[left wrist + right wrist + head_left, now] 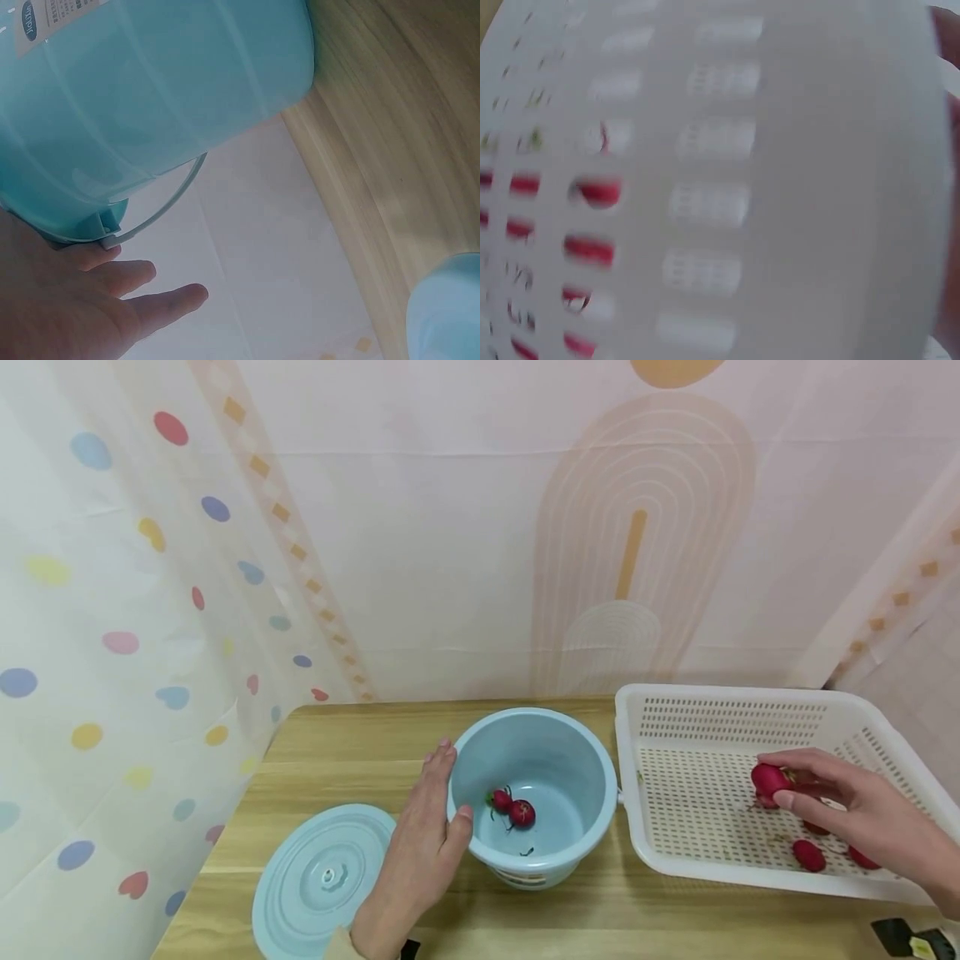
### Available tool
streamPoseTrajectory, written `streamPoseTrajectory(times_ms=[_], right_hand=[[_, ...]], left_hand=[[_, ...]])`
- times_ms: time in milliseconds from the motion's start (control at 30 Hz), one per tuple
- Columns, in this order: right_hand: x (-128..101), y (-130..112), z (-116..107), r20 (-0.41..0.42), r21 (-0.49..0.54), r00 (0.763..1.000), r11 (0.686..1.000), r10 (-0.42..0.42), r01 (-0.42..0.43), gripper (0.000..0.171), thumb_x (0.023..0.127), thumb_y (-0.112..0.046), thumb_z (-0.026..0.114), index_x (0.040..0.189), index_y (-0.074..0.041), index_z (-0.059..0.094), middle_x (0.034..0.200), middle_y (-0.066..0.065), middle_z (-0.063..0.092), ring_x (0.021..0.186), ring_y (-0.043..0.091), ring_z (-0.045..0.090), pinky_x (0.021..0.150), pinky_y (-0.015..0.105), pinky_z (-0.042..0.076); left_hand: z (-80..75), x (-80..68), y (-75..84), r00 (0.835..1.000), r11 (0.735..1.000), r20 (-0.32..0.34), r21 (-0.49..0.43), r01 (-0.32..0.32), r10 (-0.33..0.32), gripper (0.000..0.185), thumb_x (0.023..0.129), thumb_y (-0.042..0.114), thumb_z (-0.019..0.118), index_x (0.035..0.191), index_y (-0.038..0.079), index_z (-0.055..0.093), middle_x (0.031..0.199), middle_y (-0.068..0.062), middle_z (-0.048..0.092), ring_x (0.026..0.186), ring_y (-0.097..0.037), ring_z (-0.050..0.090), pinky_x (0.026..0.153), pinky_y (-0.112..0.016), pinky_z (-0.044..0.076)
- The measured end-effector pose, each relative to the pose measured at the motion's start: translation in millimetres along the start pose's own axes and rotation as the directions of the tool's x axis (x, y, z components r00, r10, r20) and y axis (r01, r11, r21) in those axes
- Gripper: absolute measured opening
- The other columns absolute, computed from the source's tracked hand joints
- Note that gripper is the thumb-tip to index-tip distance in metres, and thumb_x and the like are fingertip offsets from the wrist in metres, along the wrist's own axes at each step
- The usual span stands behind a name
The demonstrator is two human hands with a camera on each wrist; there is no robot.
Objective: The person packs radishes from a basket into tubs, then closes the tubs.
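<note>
**Radish lifted over the basket, pail braced**

Closest to me, the left hand (420,852) lies flat against the outer wall of the blue pail (532,868), fingers straight, thumb up at the rim, holding nothing. Two radishes (512,807) already sit on the pail's floor. Its lid (318,881) lies on the bench (352,735) just left of that hand.

On my right, the right hand (847,806) hangs inside the white basket (675,697), fingers narrowed to a pinch on one radish (770,779). Three more radishes (808,855) lie on the basket floor below it.

My worry is the grip: the radish is round and smooth, pinched only by the fingertips, so it could slip and roll off the bench. The pail is light and only braced from one side; a knock on its rim could tip it.
</note>
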State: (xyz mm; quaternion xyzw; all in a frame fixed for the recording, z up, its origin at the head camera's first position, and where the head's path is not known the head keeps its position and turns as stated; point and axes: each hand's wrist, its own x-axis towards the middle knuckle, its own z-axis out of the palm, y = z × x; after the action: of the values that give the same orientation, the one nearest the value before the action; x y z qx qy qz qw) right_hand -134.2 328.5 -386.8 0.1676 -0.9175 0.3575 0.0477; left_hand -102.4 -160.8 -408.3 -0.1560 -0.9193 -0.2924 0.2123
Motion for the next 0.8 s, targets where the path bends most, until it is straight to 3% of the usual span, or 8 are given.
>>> streamPoseTrajectory(times_ms=[533,800], right_hand=[[-3.4,-43.4,10.2,-0.105,0.109,0.994,0.994,0.011,0.0,0.039,0.094,-0.005,0.075,0.132,-0.005,0.066,0.118,-0.023,0.059,0.093,-0.002,0.064,0.073,0.011,0.054],[-4.2,-67.6,19.2,-0.161,0.239,0.983,0.963,-0.089,0.127,0.045,0.089,0.011,0.072,0.131,-0.003,0.067,0.126,-0.009,0.065,0.098,0.005,0.069,0.08,0.012,0.055]], left_hand=[[-0.3,-0.1,-0.1,1.0,1.0,0.0,-0.004,0.0,0.0,0.064,0.106,0.03,0.047,0.161,0.002,0.032,0.168,-0.011,0.031,0.152,-0.036,0.032,0.118,-0.057,0.032],[-0.7,0.0,0.2,1.0,1.0,-0.002,0.002,-0.003,0.003,0.064,0.106,0.03,0.047,0.161,0.002,0.031,0.168,-0.011,0.031,0.152,-0.036,0.032,0.118,-0.058,0.033]])
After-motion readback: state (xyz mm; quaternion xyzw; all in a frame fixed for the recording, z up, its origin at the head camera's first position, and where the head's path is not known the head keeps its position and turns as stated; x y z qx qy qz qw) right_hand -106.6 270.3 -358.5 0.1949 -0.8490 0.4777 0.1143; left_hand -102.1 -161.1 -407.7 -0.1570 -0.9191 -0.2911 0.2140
